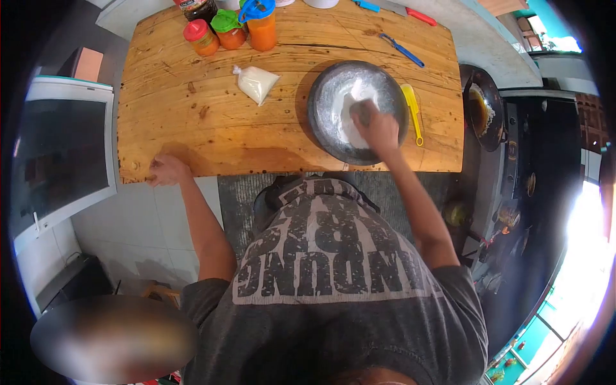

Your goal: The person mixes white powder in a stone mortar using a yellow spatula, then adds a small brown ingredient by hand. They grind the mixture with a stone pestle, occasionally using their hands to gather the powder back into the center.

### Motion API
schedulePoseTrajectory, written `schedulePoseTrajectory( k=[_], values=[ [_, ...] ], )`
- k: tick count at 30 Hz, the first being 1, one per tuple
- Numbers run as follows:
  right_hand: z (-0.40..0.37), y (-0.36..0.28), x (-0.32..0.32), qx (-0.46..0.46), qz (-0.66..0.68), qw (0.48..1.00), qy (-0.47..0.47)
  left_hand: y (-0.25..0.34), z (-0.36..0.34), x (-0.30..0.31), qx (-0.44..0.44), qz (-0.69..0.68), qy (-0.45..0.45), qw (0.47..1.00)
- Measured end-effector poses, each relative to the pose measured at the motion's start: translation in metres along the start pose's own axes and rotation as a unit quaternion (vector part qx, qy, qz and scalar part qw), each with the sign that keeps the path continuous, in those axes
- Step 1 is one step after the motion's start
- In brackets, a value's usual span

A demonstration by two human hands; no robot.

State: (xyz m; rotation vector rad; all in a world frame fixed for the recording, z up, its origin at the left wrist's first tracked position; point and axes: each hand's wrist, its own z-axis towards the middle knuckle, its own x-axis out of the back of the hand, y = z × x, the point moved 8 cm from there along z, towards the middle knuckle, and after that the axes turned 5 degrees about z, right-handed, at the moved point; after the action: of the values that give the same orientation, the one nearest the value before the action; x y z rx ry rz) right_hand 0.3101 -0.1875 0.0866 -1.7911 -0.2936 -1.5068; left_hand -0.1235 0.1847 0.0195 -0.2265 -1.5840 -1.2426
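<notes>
A wide dark stone bowl (326, 128) stands at the right of the wooden table, whitish stuff smeared over its inside. My right hand (380, 133) is over the bowl, its fingers wrapped round a dark stone pestle (364, 112) that meets the white stuff. At the table's front left corner, my left hand (169, 170) rests on the edge with its fingers curled; whether they grip anything is hidden. A clear bag of pale powder or grains (256, 84) lies left of the bowl. Right of the bowl lies a yellow plastic utensil (413, 112).
Lidded jars (230, 31) and an orange bottle (262, 32) stand at the back left of the table (167, 109). A blue-handled tool (403, 51) and a red-handled one (421, 17) lie at the back right. A pan (484, 112) is beyond the right edge.
</notes>
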Motion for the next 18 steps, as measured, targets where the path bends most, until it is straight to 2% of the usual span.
schedulePoseTrajectory(
  k=[2, 6, 8, 10, 11, 13, 14, 16, 18],
  values=[
    [-0.019, 0.000, -0.001, -0.016, 0.038, 0.997, 0.067, -0.005, 0.002, -0.001, 0.007, 0.011, 0.010, 1.000],
    [0.022, 0.014, 0.007, -0.063, 0.028, 0.994, 0.082, 0.000, -0.001, 0.003, 0.011, 0.004, -0.002, 1.000],
    [0.049, 0.020, 0.020, -0.106, 0.078, 0.991, 0.033, 0.002, -0.001, 0.001, 0.009, -0.005, -0.007, 1.000],
    [0.061, 0.049, 0.006, -0.133, 0.164, 0.977, -0.024, -0.003, 0.002, 0.002, 0.001, 0.008, -0.005, 1.000],
    [0.046, 0.049, 0.004, -0.111, 0.173, 0.979, -0.006, -0.002, 0.002, 0.001, -0.007, 0.004, -0.008, 1.000],
    [0.006, 0.019, -0.006, -0.071, 0.040, 0.997, 0.001, -0.002, 0.000, 0.003, -0.015, -0.007, -0.011, 1.000],
    [-0.022, -0.002, -0.005, -0.005, -0.011, 0.997, 0.075, -0.002, 0.000, 0.001, -0.005, -0.003, -0.010, 1.000],
    [-0.031, -0.010, -0.002, 0.011, 0.025, 0.994, 0.102, -0.005, 0.002, -0.002, 0.009, 0.010, -0.010, 1.000],
    [-0.009, -0.002, -0.001, -0.041, -0.023, 0.997, 0.065, -0.003, 0.004, -0.001, -0.003, 0.019, 0.008, 1.000]
  ],
)
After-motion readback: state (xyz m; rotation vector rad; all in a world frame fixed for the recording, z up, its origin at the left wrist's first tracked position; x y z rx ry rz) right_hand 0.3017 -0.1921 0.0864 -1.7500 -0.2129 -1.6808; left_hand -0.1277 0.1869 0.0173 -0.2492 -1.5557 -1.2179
